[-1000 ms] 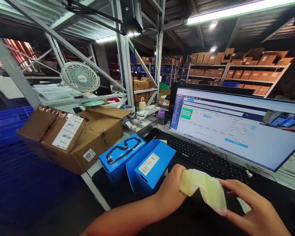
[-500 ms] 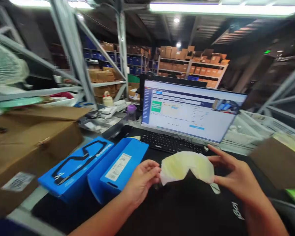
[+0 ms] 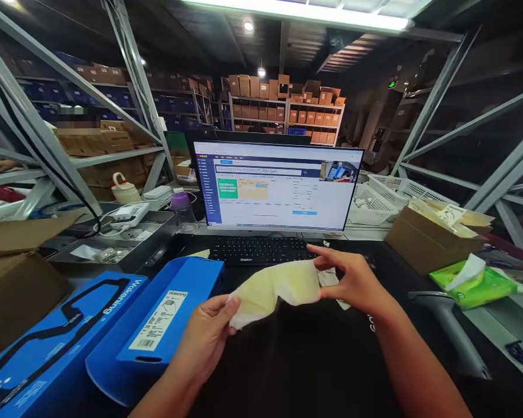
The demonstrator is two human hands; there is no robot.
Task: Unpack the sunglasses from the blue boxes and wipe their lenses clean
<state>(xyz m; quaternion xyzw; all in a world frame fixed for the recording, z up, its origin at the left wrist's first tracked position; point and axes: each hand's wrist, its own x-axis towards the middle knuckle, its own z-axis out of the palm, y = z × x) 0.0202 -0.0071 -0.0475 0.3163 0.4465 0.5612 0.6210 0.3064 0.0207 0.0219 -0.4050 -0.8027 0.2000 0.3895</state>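
A pale yellow, whitish lens-shaped piece (image 3: 265,290), curved with a nose notch, is held up in front of the keyboard. My left hand (image 3: 209,331) pinches its left end between thumb and fingers. At the other end my right hand (image 3: 353,281) grips the edge between thumb and fingertips, with the index finger raised away from it. A pale flap or tag (image 3: 331,281) shows under and behind the right fingers. Left of my left hand lies an opened blue box (image 3: 192,281) with a white label. Beside it is another blue box (image 3: 65,331) with a black line printed on it.
A monitor (image 3: 270,186) stands behind the keyboard (image 3: 253,249). To the right are a barcode scanner (image 3: 453,331), a green tissue pack (image 3: 475,284) and a cardboard box (image 3: 431,235). A large carton (image 3: 21,290) and a purple-lidded bottle (image 3: 183,209) are on the left.
My view has turned right, so the monitor and boxes appear farther left. The lens-shaped piece stays between both hands and now tilts, its left end lower.
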